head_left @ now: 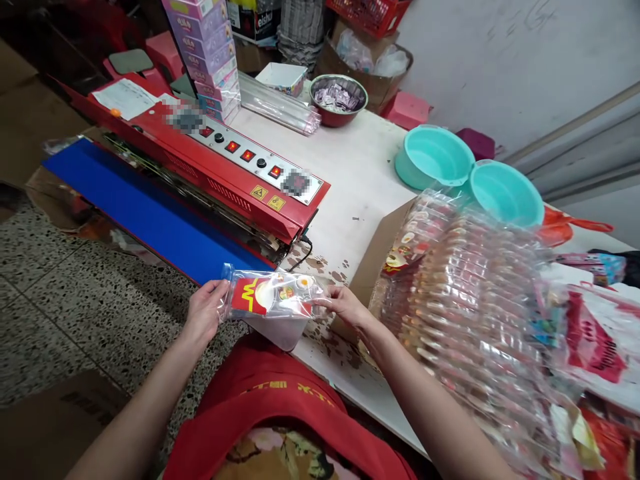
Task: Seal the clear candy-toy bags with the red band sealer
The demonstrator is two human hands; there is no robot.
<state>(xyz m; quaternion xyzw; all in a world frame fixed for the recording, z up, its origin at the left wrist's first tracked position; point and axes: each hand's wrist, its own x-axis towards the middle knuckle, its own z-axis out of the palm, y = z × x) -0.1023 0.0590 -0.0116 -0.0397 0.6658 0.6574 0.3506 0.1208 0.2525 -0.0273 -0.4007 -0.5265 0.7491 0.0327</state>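
A clear plastic packet [273,295] with a red, yellow and white printed card inside is stretched level between my two hands, just in front of my apron. My left hand [206,308] pinches its left end. At its right end, the fingers of my right hand [345,307] are closed on the plastic. Just beyond the packet lies the near end of the blue conveyor belt [165,217], which runs along a red sealing machine [215,167]. To the right of my right hand, a cardboard box [373,267] holds rows of similar clear packets [465,287].
Two turquoise basins [435,157] stand behind the box. A steel bowl of small sachets [339,100], plastic film sleeves [280,103] and a stack of purple boxes [207,57] occupy the far table. Printed bags [595,333] lie at right. A black cable [307,250] leaves the machine.
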